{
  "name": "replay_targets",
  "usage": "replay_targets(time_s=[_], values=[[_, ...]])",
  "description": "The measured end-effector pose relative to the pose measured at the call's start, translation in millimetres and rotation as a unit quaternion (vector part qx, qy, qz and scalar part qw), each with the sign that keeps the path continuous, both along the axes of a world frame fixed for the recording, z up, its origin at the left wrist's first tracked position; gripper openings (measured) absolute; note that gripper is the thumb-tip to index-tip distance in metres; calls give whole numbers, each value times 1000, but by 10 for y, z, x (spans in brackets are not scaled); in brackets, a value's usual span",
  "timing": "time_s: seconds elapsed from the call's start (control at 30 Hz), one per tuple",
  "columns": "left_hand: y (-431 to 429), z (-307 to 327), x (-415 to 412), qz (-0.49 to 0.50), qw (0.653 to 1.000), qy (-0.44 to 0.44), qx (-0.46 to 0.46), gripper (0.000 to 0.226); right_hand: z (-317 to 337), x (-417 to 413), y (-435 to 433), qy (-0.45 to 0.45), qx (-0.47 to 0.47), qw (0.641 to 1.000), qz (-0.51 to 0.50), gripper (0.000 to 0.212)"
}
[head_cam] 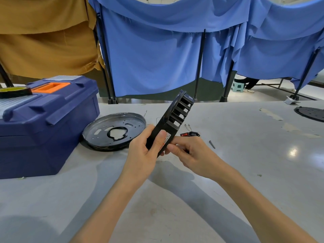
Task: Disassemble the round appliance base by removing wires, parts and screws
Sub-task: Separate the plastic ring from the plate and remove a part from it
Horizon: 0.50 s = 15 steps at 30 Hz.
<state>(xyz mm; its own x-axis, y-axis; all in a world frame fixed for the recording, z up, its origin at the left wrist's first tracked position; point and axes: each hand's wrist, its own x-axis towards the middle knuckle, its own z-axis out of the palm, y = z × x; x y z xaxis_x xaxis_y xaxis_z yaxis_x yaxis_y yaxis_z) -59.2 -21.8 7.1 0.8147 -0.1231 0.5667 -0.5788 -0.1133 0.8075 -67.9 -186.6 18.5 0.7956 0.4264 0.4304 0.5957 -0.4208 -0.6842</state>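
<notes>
Edgewise, left hand (144, 152) and right hand (190, 153) clamp the black base (176, 114) (length slanting up and right).

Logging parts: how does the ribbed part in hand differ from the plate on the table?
The ribbed part is held up on edge in the left hand and right hand; the plate lies flat on the table. The part is matte with open slots; the plate is glossy with small holes and a central cut-out. Both are dark.
</notes>
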Motion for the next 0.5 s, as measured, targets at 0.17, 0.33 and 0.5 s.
replay_targets(time_s=[0.17,0.33,0.5], values=[[-2,-6,5,-3,1000,-4,-11,30,-4,-5,9,14,6,1000,0,23],[-18,-9,5,10,1000,-5,7,26,-1,-29,7,-4,-5,1000,-15,26],[2,-16,10,6,1000,-1,10,27,2,-32,9,-39,-36,998,-39,33]])
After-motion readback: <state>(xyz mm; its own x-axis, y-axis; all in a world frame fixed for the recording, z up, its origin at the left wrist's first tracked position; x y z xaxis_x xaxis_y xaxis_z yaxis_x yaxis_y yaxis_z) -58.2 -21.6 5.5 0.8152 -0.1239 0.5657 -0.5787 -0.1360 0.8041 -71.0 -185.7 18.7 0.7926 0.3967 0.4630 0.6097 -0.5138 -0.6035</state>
